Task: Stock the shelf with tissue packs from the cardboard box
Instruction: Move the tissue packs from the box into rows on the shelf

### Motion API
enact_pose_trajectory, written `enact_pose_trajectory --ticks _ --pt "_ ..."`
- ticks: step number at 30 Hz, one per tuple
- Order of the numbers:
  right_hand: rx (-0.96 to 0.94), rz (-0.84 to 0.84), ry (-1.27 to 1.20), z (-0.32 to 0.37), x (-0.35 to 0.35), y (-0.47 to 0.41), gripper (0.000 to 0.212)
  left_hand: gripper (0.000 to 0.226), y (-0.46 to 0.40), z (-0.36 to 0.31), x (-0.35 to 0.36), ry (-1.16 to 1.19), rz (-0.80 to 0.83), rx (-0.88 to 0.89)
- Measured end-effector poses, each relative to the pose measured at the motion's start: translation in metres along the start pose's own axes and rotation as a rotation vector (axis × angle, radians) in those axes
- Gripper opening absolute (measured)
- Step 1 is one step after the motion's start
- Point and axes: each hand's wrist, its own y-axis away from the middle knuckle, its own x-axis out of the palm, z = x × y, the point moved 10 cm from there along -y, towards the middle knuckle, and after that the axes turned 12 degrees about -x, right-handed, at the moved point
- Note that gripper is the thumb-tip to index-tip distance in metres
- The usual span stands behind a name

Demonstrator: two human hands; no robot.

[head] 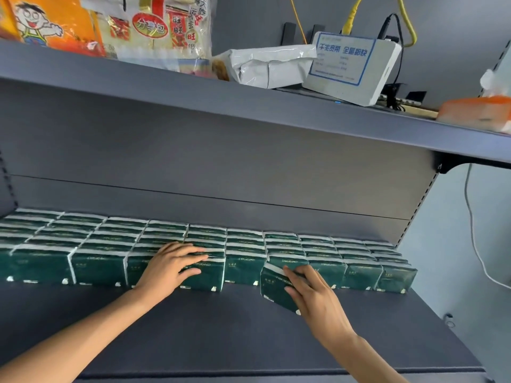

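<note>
Several rows of dark green tissue packs (94,244) fill the back of the grey shelf (221,327). My left hand (171,265) lies with straight fingers over the top and front face of a front-row pack (204,277). One green tissue pack (273,286) stands tilted in a gap of the front row, its lower corner pulled out toward me. My right hand (312,294) holds this tilted pack, fingers spread over its front face and top edge. The cardboard box is out of view.
The front half of the shelf is bare grey board. An upper shelf (249,106) juts out overhead, carrying snack bags (154,29), a white wrapped parcel (265,64), a white router (354,67) with cables and an orange tissue pack (481,111). A white cable (475,244) hangs at right.
</note>
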Motion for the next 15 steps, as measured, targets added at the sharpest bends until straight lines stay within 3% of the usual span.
enact_pose_trajectory --ticks 15 --pt "-0.11 0.032 -0.096 -0.003 0.058 -0.034 0.039 0.046 0.0 -0.001 0.01 -0.039 0.002 0.02"
